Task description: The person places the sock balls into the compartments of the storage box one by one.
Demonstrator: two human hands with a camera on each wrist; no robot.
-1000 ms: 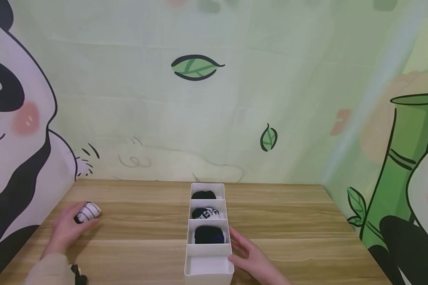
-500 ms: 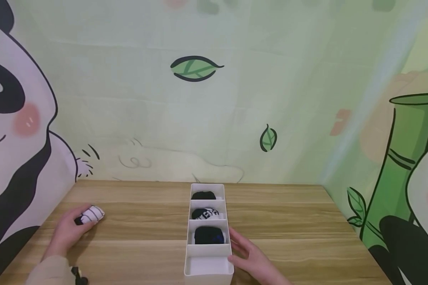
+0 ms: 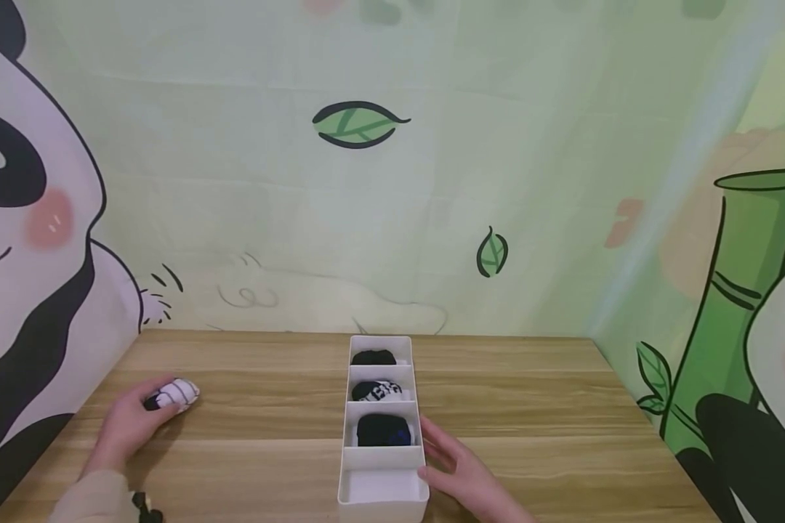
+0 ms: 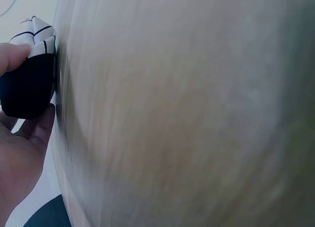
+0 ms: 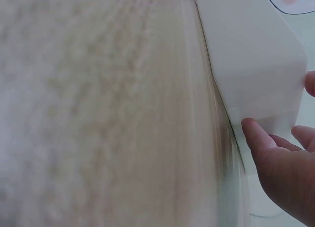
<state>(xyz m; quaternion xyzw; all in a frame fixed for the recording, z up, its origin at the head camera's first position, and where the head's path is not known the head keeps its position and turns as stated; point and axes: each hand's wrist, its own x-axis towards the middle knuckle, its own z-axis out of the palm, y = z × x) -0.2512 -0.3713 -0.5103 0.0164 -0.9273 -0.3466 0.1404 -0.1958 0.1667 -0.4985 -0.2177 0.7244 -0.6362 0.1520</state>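
My left hand (image 3: 126,423) grips a rolled-up sock (image 3: 179,393) between thumb and fingers, low over the left part of the table. The sock is white with thin black lines and has a black end, seen closely in the left wrist view. A long white divided box (image 3: 382,488) stands at the middle of the table. Its front compartment holds nothing; behind it are a black rolled sock (image 3: 383,430), a black-and-white one (image 3: 379,392) and another black one (image 3: 374,357). My right hand (image 3: 463,471) rests its fingertips against the box's right side, fingers extended.
The wooden table (image 3: 523,407) runs back to a cloth backdrop (image 3: 268,181) printed with pandas, leaves and bamboo. A small dark object (image 3: 147,508) shows beside the left sleeve (image 3: 94,500) at the bottom edge.
My left hand has slid slightly to the right with the rolled-up sock. The right hand and the box stay where they were.
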